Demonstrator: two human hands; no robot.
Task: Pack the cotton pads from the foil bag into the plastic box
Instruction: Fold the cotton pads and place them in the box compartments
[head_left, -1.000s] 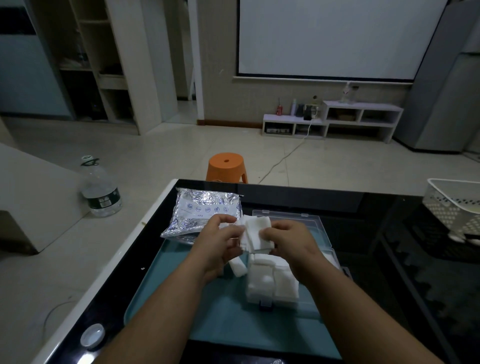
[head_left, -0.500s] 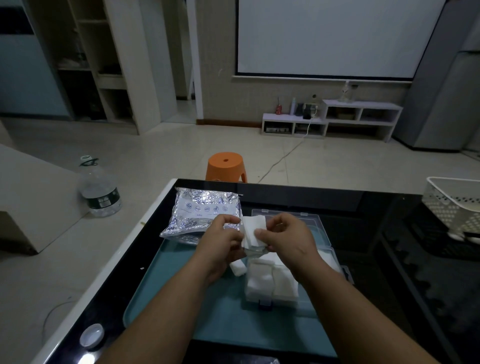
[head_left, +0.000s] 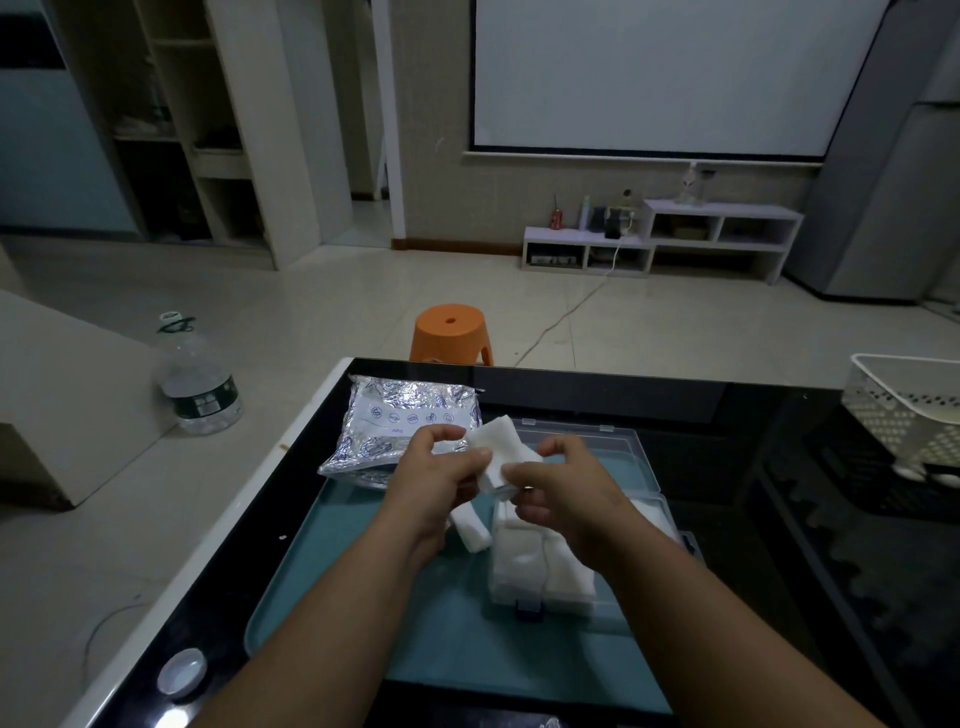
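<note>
1. The room has a pale tiled floor with an orange stool and a big water bottle on it
2. Up close is a dark shiny bench with a blue-green tray on top
3. The foil bag lies flat at the tray's far left corner
4. The clear plastic box sits open on the right side of the tray, with white packed pads inside
5. The left hand and the right hand both pinch a small stack of cotton pads, held up in the air over the box
6. A loose stack lies on the tray just left of the box
7. A white basket stands at the right edge of the bench, and a small white cap lies near the front left
</note>
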